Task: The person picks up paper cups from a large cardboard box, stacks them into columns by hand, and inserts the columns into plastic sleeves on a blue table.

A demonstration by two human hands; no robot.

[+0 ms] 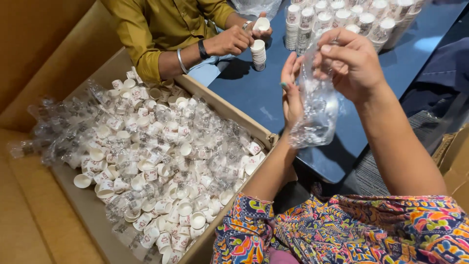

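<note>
Nearest, sleeves of bright patterned cloth at the lower edge of view. Left of them, an open cardboard box off the table's near-left corner, heaped with small white paper cups and crumpled clear wrappers. Above the near edge of the dark blue table, a clear plastic bag held up between both hands, hanging free over the table's edge. Left hand flat and upright against the bag's left side, fingers extended, thumb hidden behind the plastic. Right hand curled, thumb and fingers pinched shut on the bag's upper rim. Farther along the table's left edge, a co-worker in a mustard shirt, one hand closed round a short stack of cups standing on the table, the other holding a single cup above it. At the table's far edge, rows of taller cup stacks packed close together.
</note>
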